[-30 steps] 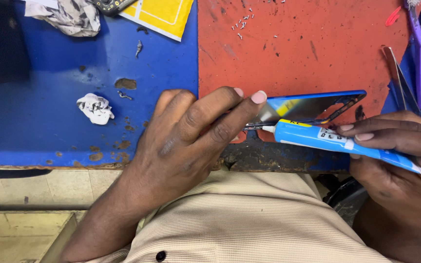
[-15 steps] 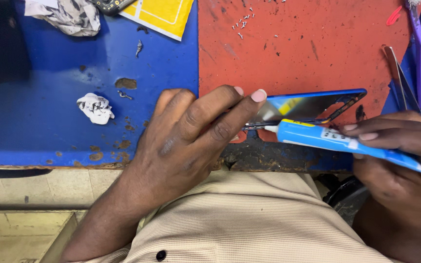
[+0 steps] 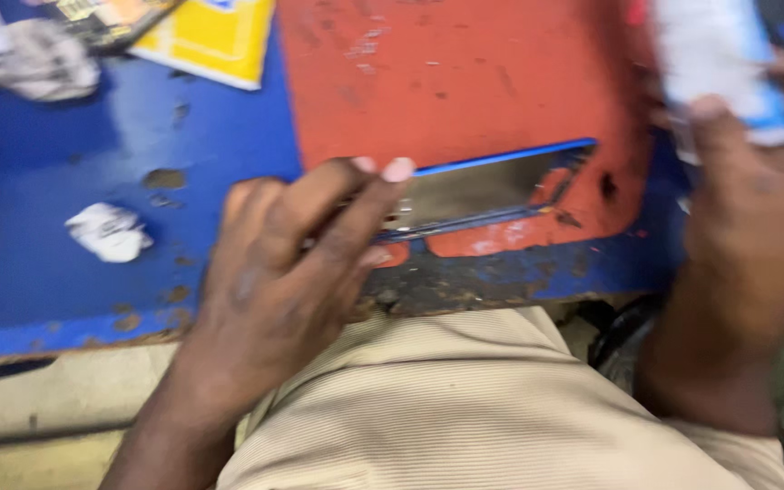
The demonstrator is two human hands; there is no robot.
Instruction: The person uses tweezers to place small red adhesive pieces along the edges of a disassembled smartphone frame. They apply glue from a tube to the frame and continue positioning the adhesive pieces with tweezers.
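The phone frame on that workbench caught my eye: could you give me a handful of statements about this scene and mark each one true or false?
1. The left hand holds the blue-edged phone frame. True.
2. The frame lies over the red mat. True.
3. The right hand is empty. False: it holds a white and blue tube, blurred.
4. A crumpled white scrap lies on the blue surface. True.
5. The yellow sheet covers the frame. False: it lies apart, at the upper left.

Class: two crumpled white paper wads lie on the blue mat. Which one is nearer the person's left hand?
The small crumpled wad just left of the left hand; the other wad lies far off in the top-left corner.
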